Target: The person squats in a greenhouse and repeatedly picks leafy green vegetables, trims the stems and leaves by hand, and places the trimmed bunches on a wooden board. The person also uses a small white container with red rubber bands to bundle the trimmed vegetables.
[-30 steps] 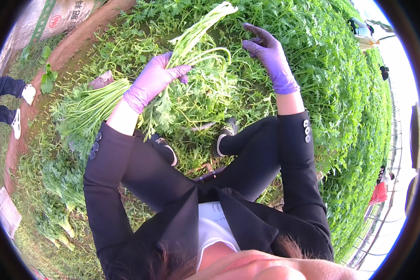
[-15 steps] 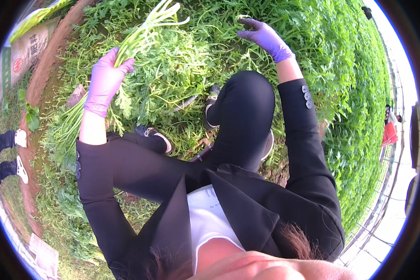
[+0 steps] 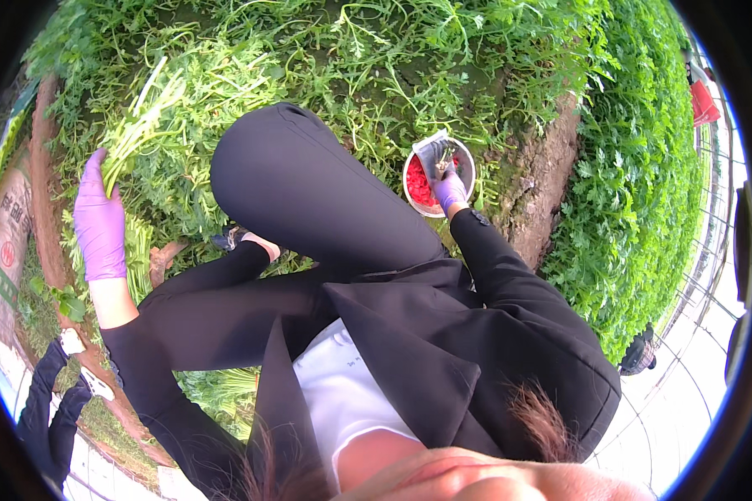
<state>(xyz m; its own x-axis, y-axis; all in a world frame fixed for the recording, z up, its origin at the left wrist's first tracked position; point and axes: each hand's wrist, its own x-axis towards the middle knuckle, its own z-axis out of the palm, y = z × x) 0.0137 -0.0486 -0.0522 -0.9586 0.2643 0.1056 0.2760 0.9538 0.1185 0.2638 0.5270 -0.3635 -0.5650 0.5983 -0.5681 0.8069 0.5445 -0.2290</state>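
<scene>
My left hand [image 3: 100,221], in a purple glove, is closed round the stems of a bunch of leafy greens [image 3: 146,121] at the left. The cut pale stems point up and away. On the right, my gloved right hand [image 3: 451,190] reaches into a round white bucket [image 3: 471,163] beside my raised knee. Small red pieces [image 3: 419,182] fill part of it, and a grey-silver flat packet [image 3: 428,152] leans at its far rim. The right fingertips are dark and drawn together by the packet; what they pinch is hard to see.
Feathery greens [image 3: 342,92] cover the ground ahead, and a taller bed [image 3: 635,184] grows at the right beyond a bare soil strip [image 3: 551,179]. A printed sack [image 3: 12,217] lies at far left. Another person's legs [image 3: 50,401] show at lower left.
My right hand has come down from the plants ahead into the bucket, which has come into view. My left hand, still holding the greens, has moved left. The whole view has turned right.
</scene>
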